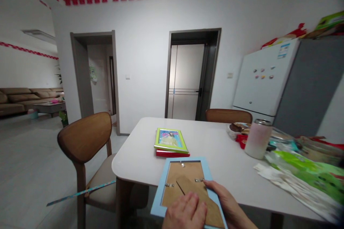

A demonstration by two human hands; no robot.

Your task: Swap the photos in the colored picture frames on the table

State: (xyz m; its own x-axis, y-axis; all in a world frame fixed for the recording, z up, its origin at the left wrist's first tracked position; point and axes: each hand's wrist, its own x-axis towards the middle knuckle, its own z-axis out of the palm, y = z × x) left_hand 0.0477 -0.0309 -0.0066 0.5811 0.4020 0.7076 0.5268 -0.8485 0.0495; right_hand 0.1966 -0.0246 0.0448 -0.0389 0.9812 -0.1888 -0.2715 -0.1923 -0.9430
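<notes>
With left hand (185,210) laid on blue frame (189,183), grip unclear, clamps its edge in right hand (226,200) at near edge of table (220,164). Has open room right of hands up to white cloth (282,182); just ahead, has green frame (170,139) atop red frame (172,153), pink lettering blurred.

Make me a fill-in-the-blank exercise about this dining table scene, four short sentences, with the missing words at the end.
1. The left hand rests on the back of the held picture frame, whose border is light ____.
2. In this view, the right hand grips that frame along its ____ edge.
3. The flat object directly beneath the lime-green picture frame is ____.
4. The pink-and-white tumbler stands ____ on the white table, not on its side.

Missing words: blue; right; red; upright.
</notes>
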